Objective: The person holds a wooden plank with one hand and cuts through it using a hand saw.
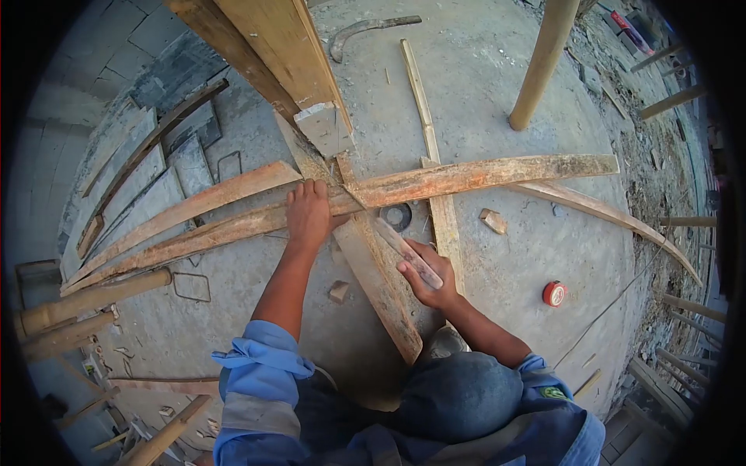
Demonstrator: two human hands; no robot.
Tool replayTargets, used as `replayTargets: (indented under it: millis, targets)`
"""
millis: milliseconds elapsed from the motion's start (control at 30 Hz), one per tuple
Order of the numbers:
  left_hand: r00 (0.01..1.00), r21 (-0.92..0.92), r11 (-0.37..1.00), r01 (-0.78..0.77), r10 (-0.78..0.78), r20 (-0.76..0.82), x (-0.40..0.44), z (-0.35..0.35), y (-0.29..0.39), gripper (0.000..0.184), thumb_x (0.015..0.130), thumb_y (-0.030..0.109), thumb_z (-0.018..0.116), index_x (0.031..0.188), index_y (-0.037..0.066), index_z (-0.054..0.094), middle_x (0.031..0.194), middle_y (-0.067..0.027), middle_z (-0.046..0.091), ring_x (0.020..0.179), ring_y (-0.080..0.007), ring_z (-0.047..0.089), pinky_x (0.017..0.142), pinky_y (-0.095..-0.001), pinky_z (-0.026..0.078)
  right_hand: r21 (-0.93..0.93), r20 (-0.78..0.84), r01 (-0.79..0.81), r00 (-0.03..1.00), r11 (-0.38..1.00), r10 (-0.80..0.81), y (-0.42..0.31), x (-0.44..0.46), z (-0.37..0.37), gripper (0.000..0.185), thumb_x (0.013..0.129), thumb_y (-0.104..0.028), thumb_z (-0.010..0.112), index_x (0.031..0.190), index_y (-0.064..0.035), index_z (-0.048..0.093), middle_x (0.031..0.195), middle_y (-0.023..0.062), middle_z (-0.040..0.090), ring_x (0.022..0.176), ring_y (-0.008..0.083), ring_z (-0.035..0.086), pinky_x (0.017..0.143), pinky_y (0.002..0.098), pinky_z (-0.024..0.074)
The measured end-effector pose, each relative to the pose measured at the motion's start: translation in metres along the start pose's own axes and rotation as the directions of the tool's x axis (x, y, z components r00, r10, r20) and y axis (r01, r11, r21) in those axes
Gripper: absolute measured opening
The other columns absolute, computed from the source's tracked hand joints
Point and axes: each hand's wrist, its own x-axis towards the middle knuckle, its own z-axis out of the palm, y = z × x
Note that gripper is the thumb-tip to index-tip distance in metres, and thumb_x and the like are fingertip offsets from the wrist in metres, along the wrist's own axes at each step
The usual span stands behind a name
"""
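My left hand [308, 213] is pressed over a long, rough wooden plank [486, 175], fingers bent across it and thumb stretched along its near side. In my right hand [430, 276] is the worn wooden handle of a saw [406, 250], the fingers wrapped round it. The saw's blade shows almost edge-on, a thin dark line where it meets the plank to the right of my left hand. Under the plank runs a slanting board [381, 283] with sawdust on it. A narrow wood strip [443, 225] crosses beneath the plank farther right.
A red tape measure [554, 293] and wood offcuts [493, 221] lie on the concrete floor. A sickle-shaped blade [365, 31] is at the top. A thick timber post [284, 54] and a round pole [544, 66] stand ahead. Curved planks [148, 163] lie left.
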Motion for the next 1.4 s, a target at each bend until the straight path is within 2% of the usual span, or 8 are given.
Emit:
replayTargets:
  millis: [200,367,567,667,867,1100,1333,1400]
  targets:
    - [0.998,0.005,1.0,0.022,-0.022,0.052,-0.007,0.001,0.005,0.077,0.065,0.049,0.097,0.116,0.005,0.059,0.12,-0.0127,0.062,0.12,-0.0315,0.056,0.103,-0.0453,0.042,-0.113,0.075,-0.018,0.997,0.993,0.027,-0.025,-0.094,-0.08,0.049,0.095,-0.014,0.077,0.135,0.0097,0.062,0.103,0.0202,0.079,0.081,0.0248,0.079,0.078,0.0321,0.0608]
    - [0.998,0.006,0.999,0.045,-0.045,0.053,0.002,-0.003,0.002,0.077,0.066,0.052,0.096,0.114,0.005,0.059,0.121,-0.0135,0.062,0.12,-0.0323,0.055,0.105,-0.0454,0.042,0.026,-0.006,0.043,0.999,0.999,-0.043,0.005,0.041,0.025,0.051,0.095,-0.02,0.079,0.138,0.0034,0.063,0.1,0.0187,0.077,0.084,0.0239,0.077,0.075,0.0328,0.0586]
    - [0.999,0.012,1.0,0.017,-0.017,0.033,0.002,0.005,-0.003,0.079,0.067,0.056,0.094,0.114,0.004,0.059,0.12,-0.0138,0.062,0.12,-0.0323,0.055,0.104,-0.0461,0.041,-0.069,0.091,-0.174,0.979,0.982,0.18,-0.017,-0.085,-0.072,0.053,0.094,-0.021,0.08,0.136,0.0061,0.063,0.11,0.0212,0.078,0.091,0.0271,0.08,0.084,0.0336,0.0607]
    - [0.997,0.012,0.999,0.039,-0.04,0.067,0.002,-0.001,0.001,0.079,0.066,0.057,0.094,0.114,0.004,0.06,0.12,-0.0137,0.062,0.12,-0.0323,0.055,0.104,-0.0464,0.041,-0.134,0.046,0.009,0.999,0.991,-0.003,-0.028,-0.103,-0.085,0.052,0.094,-0.02,0.079,0.136,0.0068,0.062,0.108,0.0215,0.078,0.088,0.03,0.08,0.081,0.035,0.062]
    - [0.998,0.006,0.999,0.041,-0.041,0.053,0.003,-0.001,0.001,0.079,0.065,0.054,0.095,0.115,0.004,0.06,0.121,-0.0138,0.062,0.121,-0.0328,0.055,0.104,-0.0465,0.041,-0.029,-0.02,0.076,0.997,0.997,-0.076,0.002,0.043,0.023,0.047,0.095,-0.02,0.079,0.134,0.0039,0.065,0.107,0.0233,0.077,0.09,0.0284,0.08,0.076,0.0336,0.0608]
    - [0.998,-0.013,1.0,0.019,-0.018,0.052,0.003,0.001,-0.001,0.081,0.064,0.053,0.096,0.117,0.005,0.059,0.121,-0.0145,0.061,0.12,-0.0328,0.056,0.102,-0.047,0.042,-0.15,0.034,-0.034,0.999,0.988,0.04,-0.033,-0.105,-0.089,0.053,0.092,-0.02,0.082,0.136,0.0049,0.064,0.108,0.0199,0.078,0.094,0.0274,0.08,0.084,0.0336,0.0611]
    - [0.999,-0.008,1.0,0.022,-0.022,0.035,0.003,-0.002,0.001,0.081,0.063,0.053,0.096,0.117,0.004,0.058,0.121,-0.0138,0.061,0.12,-0.033,0.055,0.102,-0.0468,0.041,-0.019,0.013,0.093,0.996,0.996,-0.093,0.01,0.038,0.012,0.046,0.095,-0.019,0.079,0.133,0.0024,0.065,0.105,0.0184,0.078,0.088,0.0244,0.079,0.076,0.0353,0.0596]
    - [0.998,-0.005,1.0,0.03,-0.03,0.055,-0.006,0.007,-0.002,0.081,0.064,0.052,0.096,0.117,0.004,0.058,0.121,-0.0139,0.061,0.121,-0.0331,0.055,0.102,-0.0469,0.041,-0.016,0.033,0.008,0.999,1.0,-0.007,-0.008,0.032,0.011,0.045,0.096,-0.019,0.078,0.133,0.0026,0.065,0.106,0.0188,0.078,0.09,0.0252,0.079,0.078,0.0348,0.0599]
